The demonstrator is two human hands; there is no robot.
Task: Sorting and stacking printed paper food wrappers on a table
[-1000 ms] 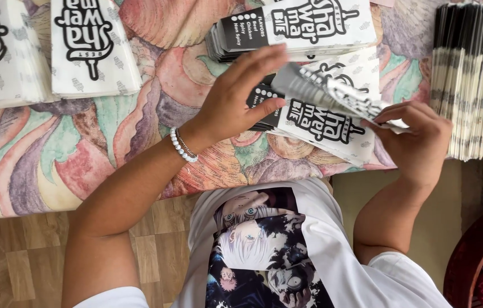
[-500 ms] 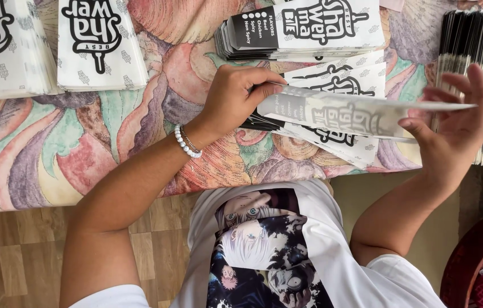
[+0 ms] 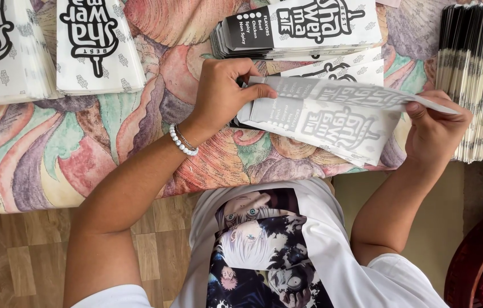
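paper bag (image 3: 333, 122) stretched flat between both hands above the worktop (image 3: 110, 148), long axis left-right, left hand (image 3: 224, 91) pinching its near-left end, right hand (image 3: 433, 128) gripping the far-right edge.

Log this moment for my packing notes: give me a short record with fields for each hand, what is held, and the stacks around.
left hand: grip on the near-left end of the paper bag, thumb on top
right hand: grip on the bag's right end, lifted off the table
paper bag: white, printed, flat, held between both hands above the tablecloth
tablecloth: multicoloured swirl pattern
flat bag stack: just beyond the hands
upright bag stack: standing on edge at right
far-left stacks: two piles of the same bags
wrist: white bead bracelet on left
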